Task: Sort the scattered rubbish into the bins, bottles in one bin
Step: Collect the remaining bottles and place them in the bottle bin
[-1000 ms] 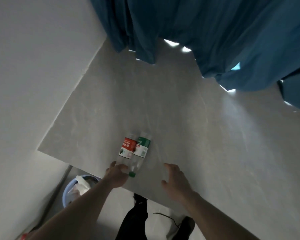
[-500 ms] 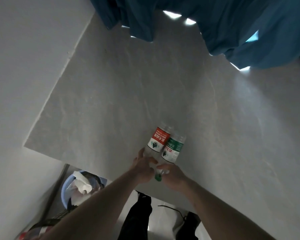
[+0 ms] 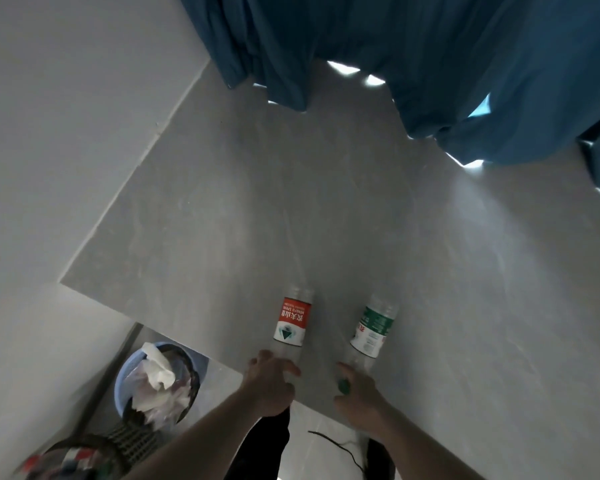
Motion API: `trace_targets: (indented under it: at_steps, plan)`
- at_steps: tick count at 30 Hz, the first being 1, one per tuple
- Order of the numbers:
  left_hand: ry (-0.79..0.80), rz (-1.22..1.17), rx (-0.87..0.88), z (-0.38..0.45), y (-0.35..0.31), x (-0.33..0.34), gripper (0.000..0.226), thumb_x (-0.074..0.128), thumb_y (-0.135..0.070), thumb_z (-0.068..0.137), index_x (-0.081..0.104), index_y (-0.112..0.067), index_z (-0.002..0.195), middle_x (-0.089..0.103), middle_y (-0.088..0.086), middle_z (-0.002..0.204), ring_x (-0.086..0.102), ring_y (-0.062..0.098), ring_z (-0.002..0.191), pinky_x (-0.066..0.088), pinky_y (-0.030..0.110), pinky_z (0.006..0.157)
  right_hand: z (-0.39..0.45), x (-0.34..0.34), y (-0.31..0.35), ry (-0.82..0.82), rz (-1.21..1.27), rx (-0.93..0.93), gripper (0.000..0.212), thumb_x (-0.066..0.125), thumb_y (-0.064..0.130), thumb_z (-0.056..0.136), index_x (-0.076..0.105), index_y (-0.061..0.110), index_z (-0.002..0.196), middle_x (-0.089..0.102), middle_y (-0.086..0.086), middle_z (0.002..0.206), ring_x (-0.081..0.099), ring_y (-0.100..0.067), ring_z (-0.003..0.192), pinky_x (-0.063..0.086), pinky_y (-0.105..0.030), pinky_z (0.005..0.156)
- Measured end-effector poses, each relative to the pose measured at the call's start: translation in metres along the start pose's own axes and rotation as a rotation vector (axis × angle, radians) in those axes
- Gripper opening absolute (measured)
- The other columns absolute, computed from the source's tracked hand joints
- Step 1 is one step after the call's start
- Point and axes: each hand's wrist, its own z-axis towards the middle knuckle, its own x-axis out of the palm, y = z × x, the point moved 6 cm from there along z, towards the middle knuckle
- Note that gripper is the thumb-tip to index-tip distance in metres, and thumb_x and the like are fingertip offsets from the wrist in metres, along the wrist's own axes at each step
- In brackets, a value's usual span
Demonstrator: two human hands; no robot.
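Now bottles [image 3: 290, 322] apart, one per hand [image 3: 269, 386].

Two clear plastic bottles lying on grey table [image 3: 326, 220] near its front edge, apart, roughly parallel, necks toward the person. Red-label bottle [image 3: 291, 322]: left one, white band with green triangle mark at the label's lower end; neck end gripped by left hand [image 3: 269, 384]. Green-label bottle [image 3: 373, 327]: right one, green cap visible; neck gripped by right hand [image 3: 357, 396].

Blue bin [image 3: 123, 386]: on floor below table's left front corner, dark liner, crumpled white paper and plastic inside. Dark mesh bin [image 3: 84, 452]: just nearer, colourful contents, blurred.
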Motion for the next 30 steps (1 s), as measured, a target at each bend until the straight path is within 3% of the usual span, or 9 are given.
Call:
trace_targets:
  at_steps: [3,6,8,11,15,19,25,28,30]
  plan:
    - [-0.055,-0.082,0.034,-0.023,0.001,0.02,0.036,0.058,-0.01,0.087,0.064,-0.045,0.089,0.038,-0.007,0.127,0.05,0.026,0.127,0.043,0.035,0.113,-0.009,-0.011,-0.03,0.0,-0.061,0.004,0.075,0.052,0.005,0.089,0.029,0.029,0.157,0.019,-0.019,0.151,0.043,-0.029,0.137,0.038,-0.022,0.108]
    - [-0.185,-0.149,0.045,-0.046,-0.006,0.038,0.032,0.058,-0.011,0.091,0.069,-0.041,0.092,0.041,-0.007,0.123,0.059,0.017,0.112,0.047,0.023,0.105,-0.016,-0.019,-0.058,-0.029,-0.128,-0.015,0.069,0.05,0.014,0.093,0.029,0.029,0.157,0.025,-0.018,0.153,0.039,-0.031,0.14,0.033,-0.028,0.116]
    - [-0.252,-0.14,0.057,-0.065,-0.015,0.05,0.032,0.058,-0.015,0.092,0.068,-0.044,0.099,0.043,-0.005,0.12,0.058,0.01,0.099,0.047,0.018,0.097,-0.029,-0.027,-0.081,-0.046,-0.131,0.016,0.066,0.052,0.026,0.091,0.033,0.034,0.154,0.034,-0.018,0.148,0.047,-0.031,0.134,0.04,-0.03,0.112]
    - [-0.328,-0.209,0.061,-0.098,-0.031,0.068,0.038,0.059,-0.014,0.09,0.064,-0.051,0.092,0.05,-0.004,0.118,0.064,0.012,0.096,0.052,0.026,0.094,-0.069,-0.051,-0.107,-0.059,-0.17,-0.02,0.057,0.056,0.029,0.09,0.04,0.033,0.145,0.045,-0.015,0.132,0.055,-0.029,0.115,0.047,-0.027,0.096]
    - [-0.437,-0.338,0.03,-0.153,-0.051,0.094,0.042,0.052,-0.013,0.092,0.07,-0.052,0.087,0.066,-0.003,0.114,0.067,0.014,0.098,0.053,0.024,0.085,-0.15,-0.093,-0.128,-0.119,-0.198,-0.096,0.036,0.062,0.032,0.088,0.043,0.036,0.118,0.04,-0.007,0.113,0.056,-0.022,0.09,0.044,-0.024,0.078]
    - [-0.514,-0.469,0.047,-0.224,-0.073,0.106,0.042,0.051,-0.007,0.096,0.074,-0.041,0.086,0.069,-0.009,0.105,0.063,0.009,0.077,0.046,0.014,0.065,-0.219,-0.118,-0.138,-0.165,-0.22,-0.167,0.043,0.059,0.043,0.079,0.042,0.031,0.116,0.052,-0.011,0.113,0.06,-0.022,0.083,0.047,-0.029,0.071]
    - [-0.705,-0.522,0.154,-0.331,-0.07,0.111,0.037,0.054,-0.003,0.097,0.075,-0.033,0.09,0.052,-0.02,0.115,0.062,0.008,0.098,0.044,0.019,0.08,-0.302,-0.116,-0.113,-0.216,-0.299,-0.368,0.029,0.056,0.023,0.092,0.042,0.025,0.117,0.062,-0.007,0.106,0.059,-0.015,0.073,0.046,-0.024,0.058]
    - [-0.783,-0.487,0.177,-0.36,-0.043,0.105,0.039,0.054,-0.007,0.097,0.075,-0.039,0.09,0.052,-0.009,0.141,0.057,0.015,0.126,0.048,0.028,0.1,-0.324,-0.097,-0.086,-0.202,-0.343,-0.443,0.031,0.052,0.018,0.096,0.042,0.029,0.123,0.06,-0.003,0.107,0.061,-0.014,0.077,0.046,-0.023,0.058]
    - [-0.844,-0.503,0.176,-0.38,-0.022,0.099,0.041,0.055,-0.008,0.097,0.072,-0.044,0.088,0.049,0.0,0.151,0.053,0.018,0.134,0.047,0.032,0.106,-0.335,-0.079,-0.064,-0.191,-0.379,-0.488,0.031,0.05,0.02,0.096,0.042,0.032,0.124,0.062,-0.004,0.104,0.063,-0.018,0.077,0.047,-0.027,0.059]
